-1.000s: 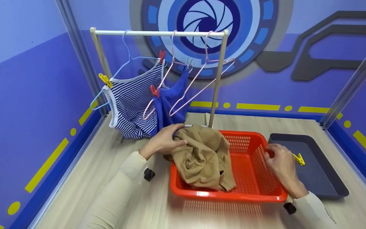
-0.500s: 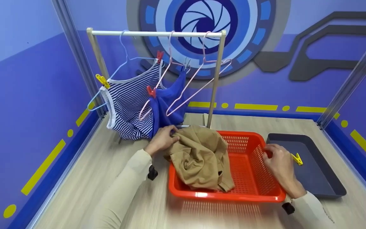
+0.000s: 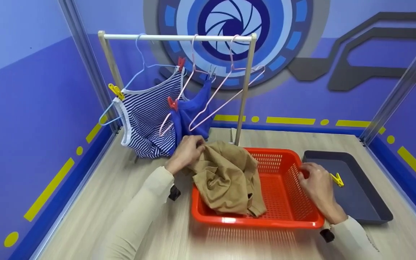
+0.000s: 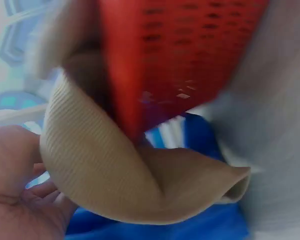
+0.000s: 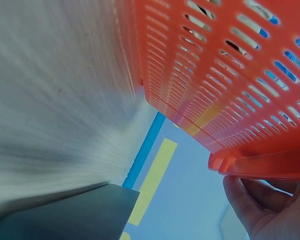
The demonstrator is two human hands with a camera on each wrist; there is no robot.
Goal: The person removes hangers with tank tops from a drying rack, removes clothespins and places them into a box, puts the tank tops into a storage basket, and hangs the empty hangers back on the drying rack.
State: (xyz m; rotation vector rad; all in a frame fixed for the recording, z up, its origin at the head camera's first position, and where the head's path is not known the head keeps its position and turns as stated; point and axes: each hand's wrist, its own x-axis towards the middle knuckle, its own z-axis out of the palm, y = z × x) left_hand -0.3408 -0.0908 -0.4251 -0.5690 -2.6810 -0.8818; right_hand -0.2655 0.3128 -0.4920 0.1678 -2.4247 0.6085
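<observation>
A crumpled khaki garment point(image 3: 226, 180) lies in the left half of a red plastic basket point(image 3: 258, 223), spilling over its left rim. At the garment's far left edge, my left hand point(image 3: 185, 153) pinches the cloth between thumb and fingers. A fold of the same khaki cloth point(image 4: 95, 155) hangs beside my left hand point(image 4: 30, 190) in the left wrist view, outside the basket wall. My right hand point(image 3: 318, 186) holds the basket's right rim, its fingers curled over the edge. From below, the right wrist view shows that hand point(image 5: 270, 205) under the rim.
Behind the basket stands a clothes rack point(image 3: 179, 37). From it hang a striped top point(image 3: 150, 115) on a blue hanger, a blue garment point(image 3: 191, 115) clipped to a pink hanger, and a bare pink hanger point(image 3: 226, 97). A dark tray point(image 3: 367, 191) with a yellow clothespin point(image 3: 337, 179) is at right.
My left hand has gone from lying against the cloth with thumb extended to pinching its edge, which it has lifted slightly. The right hand stays on the rim.
</observation>
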